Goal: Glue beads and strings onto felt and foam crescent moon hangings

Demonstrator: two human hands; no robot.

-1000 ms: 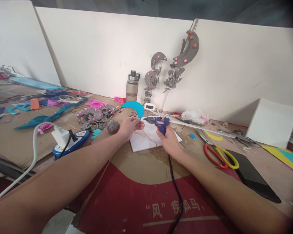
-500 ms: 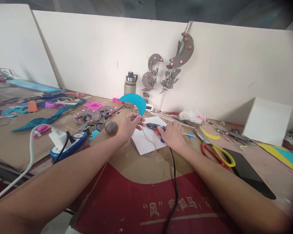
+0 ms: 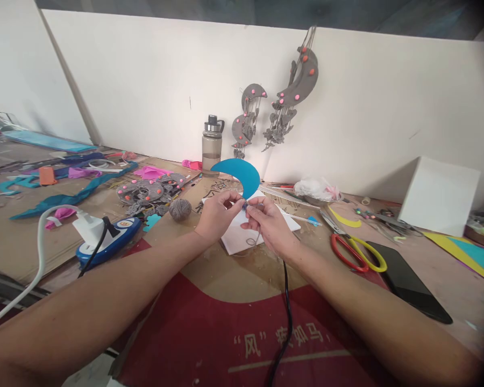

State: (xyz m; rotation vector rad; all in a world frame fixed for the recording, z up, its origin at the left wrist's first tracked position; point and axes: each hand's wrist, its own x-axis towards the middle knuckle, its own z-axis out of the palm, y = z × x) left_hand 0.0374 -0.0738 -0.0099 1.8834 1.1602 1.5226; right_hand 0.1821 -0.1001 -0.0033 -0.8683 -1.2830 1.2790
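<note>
My left hand (image 3: 218, 215) pinches the lower tip of a blue foam crescent (image 3: 242, 173) and holds it upright above a white sheet (image 3: 236, 242) on the table. My right hand (image 3: 268, 226) meets it at that tip, fingers pinched on a thin string (image 3: 252, 239) that loops down onto the sheet. The glue gun is mostly hidden behind my right hand; only its black cord (image 3: 285, 301) shows, running toward me.
Red and yellow scissors (image 3: 357, 252) and a black phone (image 3: 407, 282) lie to the right, with a white box (image 3: 439, 193) behind. Left are a yarn ball (image 3: 180, 209), grey felt pieces (image 3: 149, 192), a power strip (image 3: 105, 242) and a bottle (image 3: 212, 144). Grey moon mobiles (image 3: 294, 88) hang on the wall.
My right hand laid the glue gun down on the sheet, let it go and moved to the crescent's tip. The left hand shifted the crescent slightly right.
</note>
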